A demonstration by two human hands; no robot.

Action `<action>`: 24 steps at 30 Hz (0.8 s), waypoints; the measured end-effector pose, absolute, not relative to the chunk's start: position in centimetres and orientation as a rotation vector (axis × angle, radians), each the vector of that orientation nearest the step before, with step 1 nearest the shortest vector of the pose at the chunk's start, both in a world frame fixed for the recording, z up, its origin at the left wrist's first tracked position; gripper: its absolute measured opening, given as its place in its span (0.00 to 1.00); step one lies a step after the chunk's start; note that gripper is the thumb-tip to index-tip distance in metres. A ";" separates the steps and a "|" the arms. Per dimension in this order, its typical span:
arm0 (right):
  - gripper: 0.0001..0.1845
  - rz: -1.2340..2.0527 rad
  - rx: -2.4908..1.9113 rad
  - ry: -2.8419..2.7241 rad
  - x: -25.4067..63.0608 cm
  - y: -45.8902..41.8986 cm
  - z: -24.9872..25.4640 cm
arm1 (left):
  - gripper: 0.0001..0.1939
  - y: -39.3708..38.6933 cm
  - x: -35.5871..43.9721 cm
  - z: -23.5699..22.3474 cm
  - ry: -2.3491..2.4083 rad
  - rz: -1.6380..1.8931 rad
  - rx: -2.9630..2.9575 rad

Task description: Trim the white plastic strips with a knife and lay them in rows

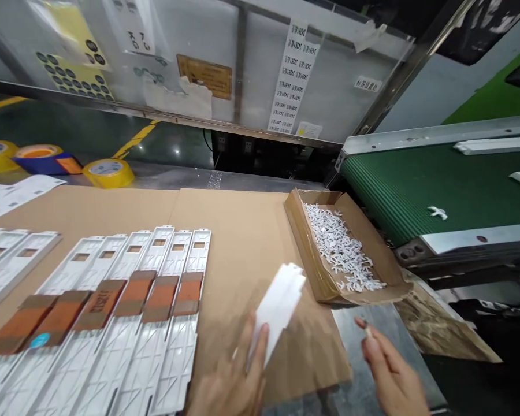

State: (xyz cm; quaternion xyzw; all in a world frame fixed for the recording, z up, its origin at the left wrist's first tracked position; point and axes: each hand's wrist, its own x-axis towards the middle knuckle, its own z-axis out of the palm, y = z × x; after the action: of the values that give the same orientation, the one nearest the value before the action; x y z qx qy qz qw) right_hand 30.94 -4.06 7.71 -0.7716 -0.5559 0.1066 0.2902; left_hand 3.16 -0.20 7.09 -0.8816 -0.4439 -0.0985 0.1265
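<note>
Over the near end of a slim white plastic part (pixel 279 300), my left hand (pixel 238 370) grips it with the fingers along its sides, tilted above the cardboard. My right hand (pixel 387 364) is closed in a pinch, with a small pale piece (pixel 367 330) showing at the fingertips; its exact kind is too small to make out. Close by, an open cardboard box (pixel 303 248) holds a heap of small white plastic pieces (pixel 340 245). To the left lies a row of long white plastic panels (pixel 177 358), crossed by brown-orange blocks (pixel 188 293).
Rolls of yellow tape (pixel 109 173) and a blue-orange roll (pixel 47 160) stand at the back left. A green conveyor belt (pixel 398 179) runs on the right, bearing white parts. Cardboard sheeting (pixel 238 225) covers the table. A framed panel (pixel 260 69) hangs across the back.
</note>
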 end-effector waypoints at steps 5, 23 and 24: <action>0.18 0.403 -1.879 -1.902 23.9 -1.3 4.7 | 0.26 -3.4 2.7 1.5 -1.468 -0.080 -2.507; 0.21 0.124 -1.758 -2.466 18.2 1.6 3.8 | 0.24 -4.4 4.5 0.9 -1.703 -0.088 -2.538; 0.22 0.132 -1.758 -2.470 18.2 1.7 3.8 | 0.24 -4.4 4.5 0.9 -1.714 -0.093 -2.539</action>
State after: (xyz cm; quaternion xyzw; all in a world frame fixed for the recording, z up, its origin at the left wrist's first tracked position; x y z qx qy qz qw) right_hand 18.21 1.66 3.79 -0.5784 -0.8128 0.0436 0.0536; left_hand 4.50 -4.44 0.87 -0.8278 -0.5589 -0.0303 0.0385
